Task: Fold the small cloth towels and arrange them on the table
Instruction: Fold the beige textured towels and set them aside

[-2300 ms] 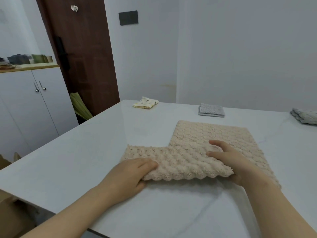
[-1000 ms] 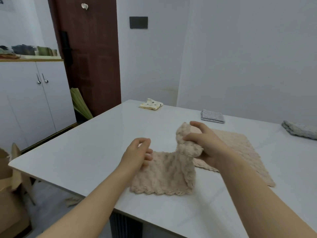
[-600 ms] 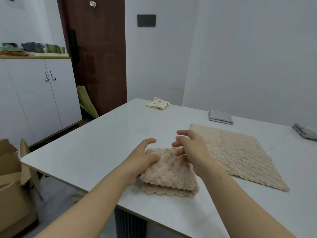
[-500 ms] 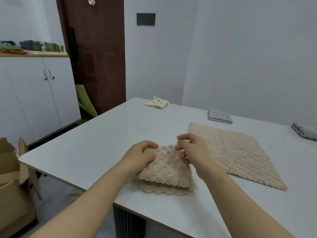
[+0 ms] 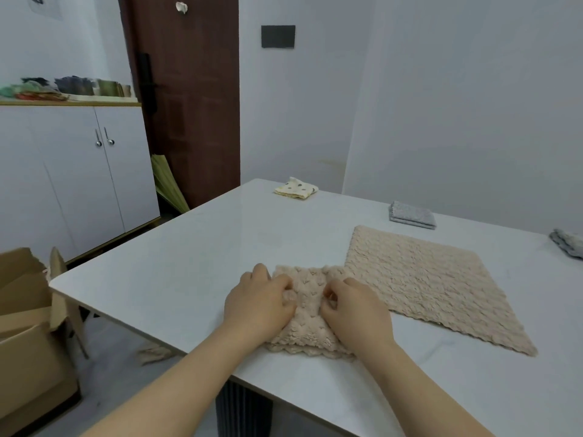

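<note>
A folded beige towel (image 5: 307, 313) with a nubbly pile lies on the white desk (image 5: 176, 272), close to the near edge. Its scalloped hem faces that edge, and two layers show there. Both hands are on top of it. The left hand (image 5: 258, 305) covers the towel's left side, with its fingers curled into the pile and pinching the cloth near the middle. The right hand (image 5: 356, 310) covers the right side in the same way, fingers curled inward and pinching the cloth. The fingertips of the two hands are near each other but apart.

Just to the right, a second beige towel (image 5: 432, 285) lies spread flat and unfolded. Its left corner meets the folded one's far right corner, though I cannot tell whether they touch.

Along the far edge, a cream spotted cloth (image 5: 296, 188) sits folded near the far left corner. A folded grey towel (image 5: 411, 215) lies further right. Another grey towel (image 5: 568, 242) is at the right edge, partly cut off by the view.

A cardboard box (image 5: 25, 335) stands open on the floor to the left of the desk. Behind it are a white cabinet (image 5: 79, 171) and a brown door (image 5: 189, 89).
</note>
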Motion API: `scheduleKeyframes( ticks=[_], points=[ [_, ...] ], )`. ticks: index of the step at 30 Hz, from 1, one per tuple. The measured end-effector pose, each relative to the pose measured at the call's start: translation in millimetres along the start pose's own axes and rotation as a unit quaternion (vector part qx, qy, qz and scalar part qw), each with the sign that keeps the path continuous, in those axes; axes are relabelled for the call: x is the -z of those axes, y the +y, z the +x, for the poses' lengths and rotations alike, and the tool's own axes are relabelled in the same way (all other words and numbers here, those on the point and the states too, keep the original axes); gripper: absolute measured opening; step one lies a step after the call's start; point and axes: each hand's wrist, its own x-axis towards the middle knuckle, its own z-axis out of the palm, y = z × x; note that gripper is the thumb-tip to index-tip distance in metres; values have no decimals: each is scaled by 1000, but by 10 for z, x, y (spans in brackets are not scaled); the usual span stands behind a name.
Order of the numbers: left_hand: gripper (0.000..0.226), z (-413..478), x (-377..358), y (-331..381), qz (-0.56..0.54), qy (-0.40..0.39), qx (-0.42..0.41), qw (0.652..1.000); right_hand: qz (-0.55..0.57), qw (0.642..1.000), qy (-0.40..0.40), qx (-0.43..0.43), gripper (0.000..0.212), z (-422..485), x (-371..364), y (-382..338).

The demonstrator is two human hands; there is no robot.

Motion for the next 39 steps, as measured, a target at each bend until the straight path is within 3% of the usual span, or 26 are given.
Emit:
scheduleKeyframes(
  ticks=[3, 5, 8, 13, 18, 25, 29, 33, 36, 38, 39],
  points=[
    [44, 31, -45, -25, -52, -7, -33, 998, 9, 996, 80, 36, 27, -30, -92, 31],
    [49, 19, -102, -15, -83, -62, -56, 993, 14, 999, 19, 35, 46, -46, -81, 58],
    [52, -38, -216, -42, -37, -117, -57, 991, 43, 996, -83, 12, 46, -45, -81, 139],
    [50, -69, -267, -17, -4, -105, -41, 994, 45, 993, -110, 6, 47, -14, -107, 157],
    [50, -76, -256, 7, -10, -100, -37, 994, 37, 996, -81, 4, 46, -58, -126, 153],
    [52, -139, -244, -13, -54, -43, -37, 997, 132, 990, 14, -47, 49, -169, -42, 170],
    [62, -206, -245, -45, -139, 16, 3, 990, 167, 983, 24, -71, 52, -270, -55, 195],
    [78, -233, -229, -42, -99, 40, 98, 989, 156, 983, 21, -96, 59, -304, -46, 197],
    [80, -176, -208, -29, -61, 12, 131, 989, 127, 987, 11, -101, 48, -274, -53, 188],
    [72, -71, -149, -50, -52, -49, 136, 988, 108, 990, 8, -93, 34, -252, -67, 202],
    [67, -9, -115, -62, -55, -80, 136, 986, 107, 990, 6, -92, 37, -245, -69, 207]
  ],
)
